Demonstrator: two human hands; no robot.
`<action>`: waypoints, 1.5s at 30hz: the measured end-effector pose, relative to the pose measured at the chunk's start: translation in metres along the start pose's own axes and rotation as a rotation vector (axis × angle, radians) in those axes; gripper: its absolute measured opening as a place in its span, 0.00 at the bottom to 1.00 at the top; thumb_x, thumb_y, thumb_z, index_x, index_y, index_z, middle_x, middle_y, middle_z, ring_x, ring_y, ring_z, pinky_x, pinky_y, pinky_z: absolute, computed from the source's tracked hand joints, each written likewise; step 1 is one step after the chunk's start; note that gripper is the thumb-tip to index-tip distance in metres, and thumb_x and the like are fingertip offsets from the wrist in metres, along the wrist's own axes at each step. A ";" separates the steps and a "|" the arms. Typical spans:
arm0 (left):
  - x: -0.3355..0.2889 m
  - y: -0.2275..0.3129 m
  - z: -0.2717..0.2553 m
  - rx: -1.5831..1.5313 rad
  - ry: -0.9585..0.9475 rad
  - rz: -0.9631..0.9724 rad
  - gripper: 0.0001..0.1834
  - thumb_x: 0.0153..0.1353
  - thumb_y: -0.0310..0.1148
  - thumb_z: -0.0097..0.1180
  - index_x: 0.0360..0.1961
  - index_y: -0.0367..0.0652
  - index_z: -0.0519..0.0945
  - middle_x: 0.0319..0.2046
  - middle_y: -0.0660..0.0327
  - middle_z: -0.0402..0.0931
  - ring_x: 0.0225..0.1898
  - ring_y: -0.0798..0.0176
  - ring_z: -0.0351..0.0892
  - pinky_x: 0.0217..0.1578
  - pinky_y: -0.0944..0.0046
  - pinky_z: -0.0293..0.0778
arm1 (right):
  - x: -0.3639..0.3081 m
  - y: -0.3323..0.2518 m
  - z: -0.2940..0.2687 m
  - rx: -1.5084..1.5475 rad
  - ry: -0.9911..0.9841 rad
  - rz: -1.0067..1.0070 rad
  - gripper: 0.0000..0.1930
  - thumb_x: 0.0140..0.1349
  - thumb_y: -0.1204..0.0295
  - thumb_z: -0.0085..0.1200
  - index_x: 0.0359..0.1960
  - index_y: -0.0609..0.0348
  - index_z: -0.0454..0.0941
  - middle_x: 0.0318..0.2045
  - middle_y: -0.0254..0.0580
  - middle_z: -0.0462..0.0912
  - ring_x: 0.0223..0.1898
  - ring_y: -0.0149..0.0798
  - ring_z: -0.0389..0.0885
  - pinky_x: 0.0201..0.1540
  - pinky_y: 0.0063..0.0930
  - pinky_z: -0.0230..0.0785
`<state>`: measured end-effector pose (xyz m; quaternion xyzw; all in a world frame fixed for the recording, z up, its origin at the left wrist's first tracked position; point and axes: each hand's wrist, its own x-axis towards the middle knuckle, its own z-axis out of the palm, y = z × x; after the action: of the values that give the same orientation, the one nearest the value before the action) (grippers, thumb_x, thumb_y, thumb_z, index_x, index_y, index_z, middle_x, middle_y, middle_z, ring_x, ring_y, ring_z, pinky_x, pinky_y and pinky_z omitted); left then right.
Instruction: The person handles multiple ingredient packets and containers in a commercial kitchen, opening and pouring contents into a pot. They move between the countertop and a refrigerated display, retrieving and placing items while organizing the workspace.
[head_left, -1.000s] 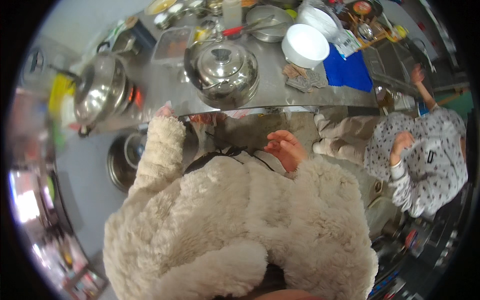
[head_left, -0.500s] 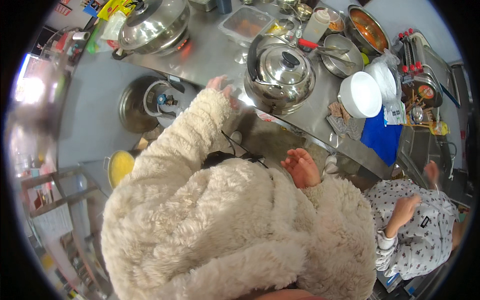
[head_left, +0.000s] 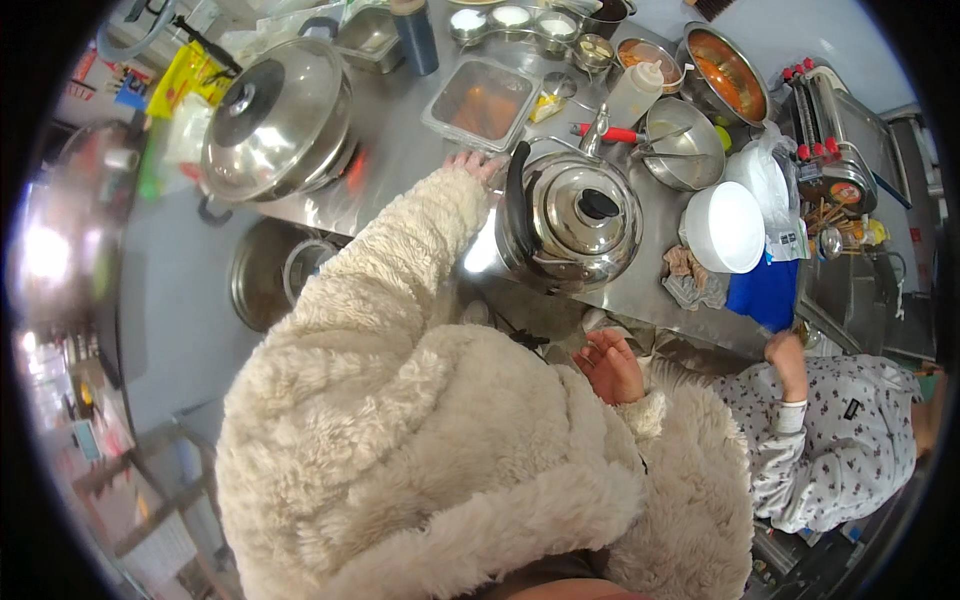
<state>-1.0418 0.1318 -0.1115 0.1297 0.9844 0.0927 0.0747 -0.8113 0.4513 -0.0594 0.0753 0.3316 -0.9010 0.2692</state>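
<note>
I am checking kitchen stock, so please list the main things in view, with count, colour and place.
Kettle: 1, silver, counter front
Lidded pot: 1, silver, counter left
Tub: 1, clear, counter middle
Tall container: 1, dark blue, counter back
Squeeze bottle: 1, whitish, behind kettle
Metal bowl: 1, silver, right of squeeze bottle
Food pan: 1, silver, counter back
White bowl: 1, white, right of kettle
Cloth: 1, blue, beside white bowl
Co-worker: 1, pale patterned top, far right
Coat: 1, cream, worn
Left hand: 1, bare, beside tub
Right hand: 1, bare, before coat
</note>
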 end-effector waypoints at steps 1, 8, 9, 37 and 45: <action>0.004 -0.001 0.002 0.034 -0.027 -0.006 0.36 0.52 0.47 0.57 0.62 0.56 0.60 0.59 0.54 0.60 0.62 0.48 0.55 0.61 0.47 0.52 | 0.003 0.001 0.001 0.004 0.006 0.000 0.16 0.62 0.68 0.51 0.52 0.46 0.70 0.52 0.33 0.73 0.48 0.34 0.72 0.60 0.45 0.59; 0.007 -0.024 0.009 0.042 0.000 0.075 0.37 0.49 0.51 0.58 0.61 0.55 0.62 0.55 0.54 0.65 0.57 0.49 0.62 0.58 0.48 0.57 | 0.024 0.008 0.015 0.018 -0.005 -0.024 0.16 0.62 0.68 0.50 0.52 0.44 0.70 0.52 0.33 0.73 0.49 0.35 0.72 0.60 0.46 0.58; 0.003 -0.028 0.008 0.019 0.021 0.076 0.36 0.49 0.51 0.58 0.60 0.53 0.64 0.55 0.54 0.65 0.57 0.50 0.62 0.58 0.48 0.57 | 0.028 0.008 0.017 0.007 0.004 -0.017 0.16 0.62 0.68 0.50 0.52 0.44 0.70 0.52 0.33 0.73 0.49 0.35 0.72 0.60 0.46 0.58; 0.064 -0.196 0.015 -0.268 0.214 -0.857 0.40 0.53 0.46 0.57 0.65 0.55 0.53 0.61 0.46 0.55 0.65 0.43 0.47 0.64 0.48 0.46 | 0.040 0.029 0.011 -0.116 0.032 -0.004 0.16 0.64 0.65 0.47 0.54 0.44 0.68 0.55 0.34 0.70 0.51 0.36 0.71 0.59 0.51 0.57; 0.049 -0.180 -0.004 -0.304 0.205 -0.798 0.38 0.50 0.50 0.58 0.60 0.50 0.60 0.60 0.41 0.54 0.65 0.39 0.46 0.63 0.46 0.48 | 0.040 0.032 0.010 -0.116 0.000 -0.016 0.16 0.65 0.65 0.46 0.55 0.43 0.67 0.55 0.34 0.70 0.52 0.36 0.71 0.59 0.51 0.57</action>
<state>-1.1326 -0.0269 -0.1496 -0.2828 0.9350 0.2126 0.0247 -0.8272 0.4071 -0.0820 0.0567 0.3839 -0.8824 0.2660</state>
